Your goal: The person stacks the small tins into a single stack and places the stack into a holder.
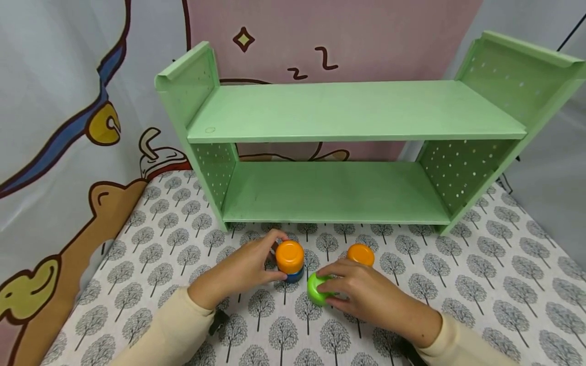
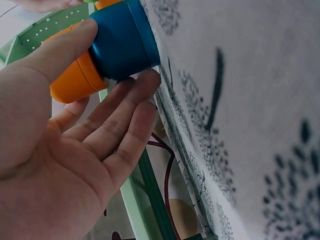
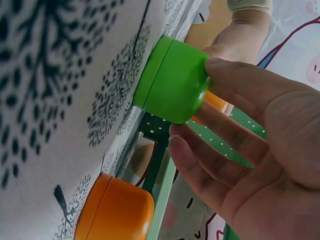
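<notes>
Pinching the green cup in the lower middle of the head view is the right hand; to its left, the left hand curls thumb and fingers round an upper orange cup, stacked on a blue cup. Light grips and level bases on the cloth should serve best. The cups look smooth, glossy, seamed near the bottom. Another orange cup stands just beyond the right hand; a green shelf spans the upper frame.

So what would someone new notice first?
Probably the green shelf, standing at the back of the tree-print cloth. In front, the left hand holds an orange cup stacked on a blue cup, and the right hand grips a lime cup near another orange cup.
</notes>
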`<action>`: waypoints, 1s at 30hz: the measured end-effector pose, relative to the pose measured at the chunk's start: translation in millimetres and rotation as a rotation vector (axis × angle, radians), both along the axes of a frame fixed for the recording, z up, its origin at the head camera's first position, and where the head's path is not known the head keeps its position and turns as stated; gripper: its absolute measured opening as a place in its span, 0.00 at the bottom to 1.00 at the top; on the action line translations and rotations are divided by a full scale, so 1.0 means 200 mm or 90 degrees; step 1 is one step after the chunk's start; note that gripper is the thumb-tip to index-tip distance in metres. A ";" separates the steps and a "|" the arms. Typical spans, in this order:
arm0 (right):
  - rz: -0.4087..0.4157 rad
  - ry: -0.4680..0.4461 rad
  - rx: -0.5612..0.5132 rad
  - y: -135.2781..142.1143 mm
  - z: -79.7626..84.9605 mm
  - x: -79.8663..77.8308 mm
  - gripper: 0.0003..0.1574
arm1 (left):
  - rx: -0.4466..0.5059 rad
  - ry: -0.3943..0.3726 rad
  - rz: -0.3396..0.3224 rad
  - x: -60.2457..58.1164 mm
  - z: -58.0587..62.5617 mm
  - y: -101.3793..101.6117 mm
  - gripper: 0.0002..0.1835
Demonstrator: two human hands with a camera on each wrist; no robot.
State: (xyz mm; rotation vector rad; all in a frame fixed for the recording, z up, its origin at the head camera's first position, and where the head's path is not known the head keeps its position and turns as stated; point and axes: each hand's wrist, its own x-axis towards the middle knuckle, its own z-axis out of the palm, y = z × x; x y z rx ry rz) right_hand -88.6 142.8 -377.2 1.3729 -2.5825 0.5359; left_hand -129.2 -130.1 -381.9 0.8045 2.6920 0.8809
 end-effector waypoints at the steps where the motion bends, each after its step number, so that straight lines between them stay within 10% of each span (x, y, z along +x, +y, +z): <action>1: -0.001 -0.002 0.001 0.00 0.00 0.00 0.17 | -0.001 -0.001 0.001 0.00 0.00 0.00 0.42; 30: -0.033 -0.032 -0.001 0.01 -0.01 -0.01 0.20 | 0.001 -0.002 -0.004 -0.01 0.00 0.00 0.40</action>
